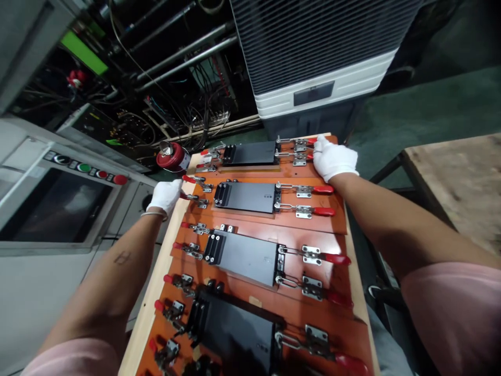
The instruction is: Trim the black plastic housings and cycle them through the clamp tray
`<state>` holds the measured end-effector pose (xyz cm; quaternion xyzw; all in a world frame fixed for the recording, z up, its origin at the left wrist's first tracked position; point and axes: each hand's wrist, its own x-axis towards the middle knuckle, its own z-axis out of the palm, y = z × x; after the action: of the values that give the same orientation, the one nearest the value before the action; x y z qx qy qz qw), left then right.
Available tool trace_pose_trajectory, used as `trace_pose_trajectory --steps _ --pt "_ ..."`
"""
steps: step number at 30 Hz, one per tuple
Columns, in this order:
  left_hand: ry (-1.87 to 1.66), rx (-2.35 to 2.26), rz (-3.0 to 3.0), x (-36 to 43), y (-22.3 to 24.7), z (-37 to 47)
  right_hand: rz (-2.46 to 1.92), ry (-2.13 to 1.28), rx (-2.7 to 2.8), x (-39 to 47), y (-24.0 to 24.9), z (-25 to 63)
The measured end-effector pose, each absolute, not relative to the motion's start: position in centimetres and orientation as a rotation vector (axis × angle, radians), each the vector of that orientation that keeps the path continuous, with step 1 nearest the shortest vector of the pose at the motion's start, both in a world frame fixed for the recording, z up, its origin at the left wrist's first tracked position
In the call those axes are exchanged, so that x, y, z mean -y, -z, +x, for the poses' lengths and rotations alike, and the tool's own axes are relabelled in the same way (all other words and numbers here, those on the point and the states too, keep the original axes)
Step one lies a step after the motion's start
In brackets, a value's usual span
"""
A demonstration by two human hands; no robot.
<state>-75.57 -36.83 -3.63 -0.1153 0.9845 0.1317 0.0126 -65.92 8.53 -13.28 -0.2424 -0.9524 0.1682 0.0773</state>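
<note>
My left hand [166, 196], in a white glove, is curled closed at the left edge of a wooden board [166, 261]. Its fingertips meet the red end of a toggle clamp [193, 197]; what lies inside the fist is hidden. At the far right corner my right hand [335, 158], also white-gloved, closes over the red handles of the farthest toggle clamps [300, 146]. Between the hands lie flat dark grey panels, the farthest one [250, 153] and another [246, 197] nearer me. Each panel sits on an orange plate [313, 227] with clamps at both ends.
Closer to me are more clamped panels [246, 256]. A control panel with a screen [50, 203] stands left, beside a red bucket [172, 157]. A large louvred unit [313, 73] stands beyond the board. At right is a worn wooden tabletop [462, 177]; cables and pipes fill the back left.
</note>
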Motion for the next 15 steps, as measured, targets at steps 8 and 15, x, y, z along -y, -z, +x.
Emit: trace_pose_trajectory --steps 8,15 --pt "-1.387 -2.733 -0.287 34.7 3.9 -74.5 -0.81 -0.767 2.781 -8.3 12.9 -66.1" --pt "-1.439 -2.761 -0.141 34.4 5.3 -73.6 -0.927 -0.989 2.771 -8.1 11.2 -61.7"
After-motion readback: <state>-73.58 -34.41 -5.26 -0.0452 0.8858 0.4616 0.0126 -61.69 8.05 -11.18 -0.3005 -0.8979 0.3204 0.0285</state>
